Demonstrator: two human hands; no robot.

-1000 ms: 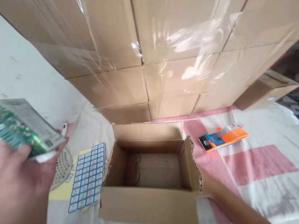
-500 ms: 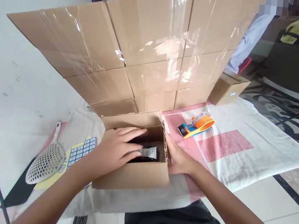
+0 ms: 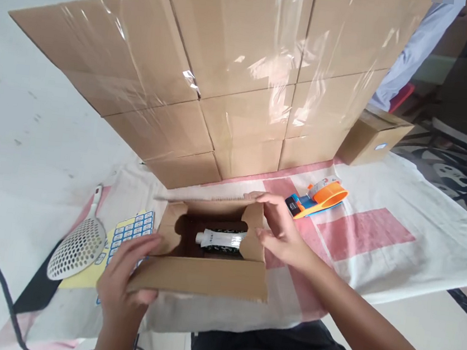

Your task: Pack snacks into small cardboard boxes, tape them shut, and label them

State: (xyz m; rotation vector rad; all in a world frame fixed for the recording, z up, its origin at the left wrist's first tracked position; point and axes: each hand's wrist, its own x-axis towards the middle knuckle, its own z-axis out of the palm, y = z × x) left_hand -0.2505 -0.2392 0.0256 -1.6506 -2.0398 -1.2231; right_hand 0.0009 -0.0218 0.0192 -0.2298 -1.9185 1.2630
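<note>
A small open cardboard box (image 3: pixel 200 277) stands near the table's front edge, its two short end flaps folded inward and the front long flap leaning toward me. Inside lies a white squeeze tube (image 3: pixel 221 239) with a white cap, on top of a dark patterned item (image 3: pixel 225 250) that is partly hidden. My left hand (image 3: pixel 127 270) holds the left end of the box, thumb below and fingers above the front flap's corner. At the right end, my right hand (image 3: pixel 280 228) grips the box, fingers over the back corner and thumb by the right end flap.
A tall taped cardboard panel (image 3: pixel 241 108) stands behind the box. To the right lie an orange and blue tape dispenser (image 3: pixel 323 199) and a closed carton (image 3: pixel 372 137). A white slotted skimmer (image 3: pixel 77 250) and a sheet of blue-edged labels (image 3: pixel 132 228) are at the left.
My left hand has come out of the box to its left end. My right hand has moved up to the back right corner. The end flaps are now folded in and the tube shows fully.
</note>
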